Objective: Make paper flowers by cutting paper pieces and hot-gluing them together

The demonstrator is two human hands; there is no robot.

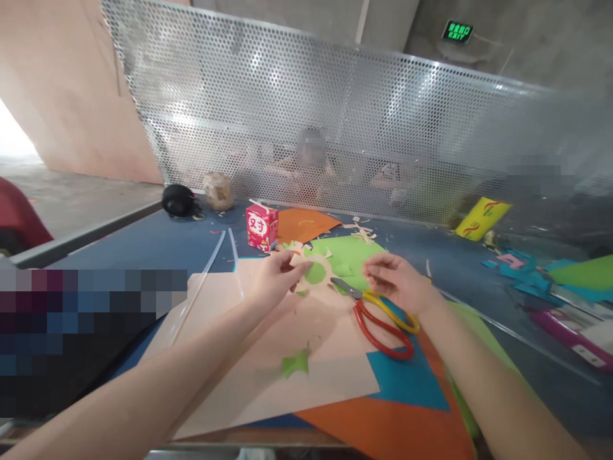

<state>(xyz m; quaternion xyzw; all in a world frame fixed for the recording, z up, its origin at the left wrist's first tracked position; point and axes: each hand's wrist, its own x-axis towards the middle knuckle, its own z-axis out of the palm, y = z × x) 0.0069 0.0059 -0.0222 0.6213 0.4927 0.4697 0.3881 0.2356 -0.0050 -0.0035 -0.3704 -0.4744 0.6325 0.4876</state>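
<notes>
My left hand (275, 276) pinches the edge of a beige paper cut-out with fringed edges (309, 263) that has a green round piece (315, 273) in its middle. My right hand (400, 281) hovers just right of it, fingers loosely curled, holding nothing that I can see. Red and yellow handled scissors (383, 319) lie shut on the papers directly under my right hand. A small green scrap (295, 364) lies on the beige sheet (287, 383) near me.
A red drink carton (261, 226) stands behind the cut-out. Orange (301, 223), green (352, 252) and blue (407, 380) sheets lie around. A perforated metal screen (335, 115) bounds the table's far side. Paper scraps and a yellow packet (481, 218) lie right.
</notes>
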